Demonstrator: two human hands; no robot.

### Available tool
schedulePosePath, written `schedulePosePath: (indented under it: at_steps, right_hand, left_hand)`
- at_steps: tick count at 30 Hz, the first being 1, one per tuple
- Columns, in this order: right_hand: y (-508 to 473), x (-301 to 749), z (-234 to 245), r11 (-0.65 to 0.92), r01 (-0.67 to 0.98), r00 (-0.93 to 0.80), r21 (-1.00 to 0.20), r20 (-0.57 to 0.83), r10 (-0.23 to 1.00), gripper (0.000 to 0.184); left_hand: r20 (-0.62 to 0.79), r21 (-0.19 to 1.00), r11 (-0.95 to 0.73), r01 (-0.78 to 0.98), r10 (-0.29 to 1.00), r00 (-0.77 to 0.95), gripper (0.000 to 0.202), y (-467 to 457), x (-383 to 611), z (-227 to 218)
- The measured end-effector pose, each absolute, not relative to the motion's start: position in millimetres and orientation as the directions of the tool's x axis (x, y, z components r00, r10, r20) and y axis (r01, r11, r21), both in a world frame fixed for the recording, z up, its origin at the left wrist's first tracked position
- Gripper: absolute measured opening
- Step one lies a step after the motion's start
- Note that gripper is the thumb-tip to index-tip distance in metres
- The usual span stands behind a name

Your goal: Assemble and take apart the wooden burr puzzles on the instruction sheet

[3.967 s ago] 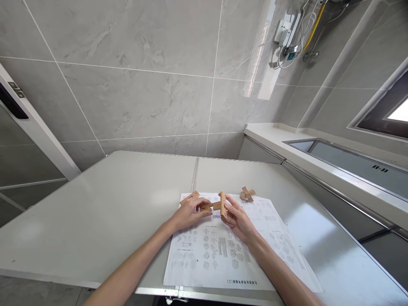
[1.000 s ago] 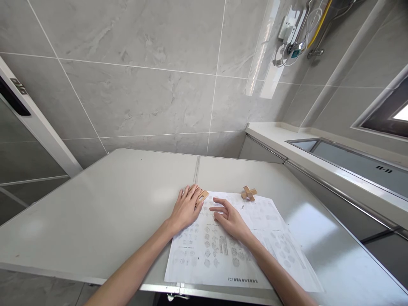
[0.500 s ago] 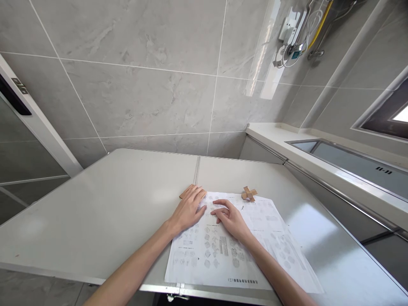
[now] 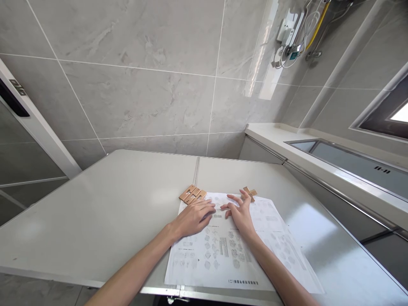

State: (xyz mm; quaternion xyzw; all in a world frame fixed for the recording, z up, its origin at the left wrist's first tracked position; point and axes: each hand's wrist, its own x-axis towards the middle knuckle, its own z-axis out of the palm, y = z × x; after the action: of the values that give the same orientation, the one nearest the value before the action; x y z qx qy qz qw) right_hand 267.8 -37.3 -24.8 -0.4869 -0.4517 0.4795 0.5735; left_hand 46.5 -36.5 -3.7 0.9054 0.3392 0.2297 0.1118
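My left hand (image 4: 195,217) lies with fingers stretched out over the upper left of a printed paper sheet (image 4: 207,272). Just beyond its fingers sit several notched wooden puzzle pieces (image 4: 192,194), side by side at the sheet's top left corner. My right hand (image 4: 239,212) is over the upper middle of the sheet, fingers spread and partly bent, holding nothing that I can see. Behind its raised fingertips stands a cross-shaped wooden puzzle (image 4: 251,193), partly hidden by a finger. The sheet carries rows of small printed diagrams.
The sheet lies on a white table (image 4: 95,212) with a seam across it. A tiled wall (image 4: 143,97) rises behind. To the right runs a counter (image 4: 267,131) with a glass-topped inset (image 4: 347,159). A socket with cables (image 4: 288,32) hangs on the wall.
My left hand has slid off the notched wooden pieces toward the right and nearer me, uncovering them. My right hand has shifted right and its fingers have spread, reaching in front of the cross-shaped puzzle.
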Motion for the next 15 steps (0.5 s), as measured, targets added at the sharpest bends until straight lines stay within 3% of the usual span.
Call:
schedulePosePath:
  at_steps: [6, 11, 15]
  right_hand:
    - [-32.2, 280.5, -19.0, -0.011, -0.230, 0.218, -0.973, -0.062, 0.974, 0.094]
    - [-26.0, 289.3, -23.1, -0.037, -0.270, 0.252, -0.962, -0.108, 0.962, 0.091]
    - [-23.2, 292.3, -26.3, -0.031, -0.282, 0.267, -0.959, -0.110, 0.958, 0.076]
  left_hand:
    - [0.349, 0.370, -0.747, 0.552, 0.662, 0.663, 0.030, -37.1, 47.1, -2.3]
    - [0.342, 0.387, -0.743, 0.546, 0.666, 0.663, 0.026, -38.4, 47.7, 1.3]
    - [0.343, 0.406, -0.736, 0.542, 0.672, 0.656, 0.026, -39.5, 48.1, 1.6]
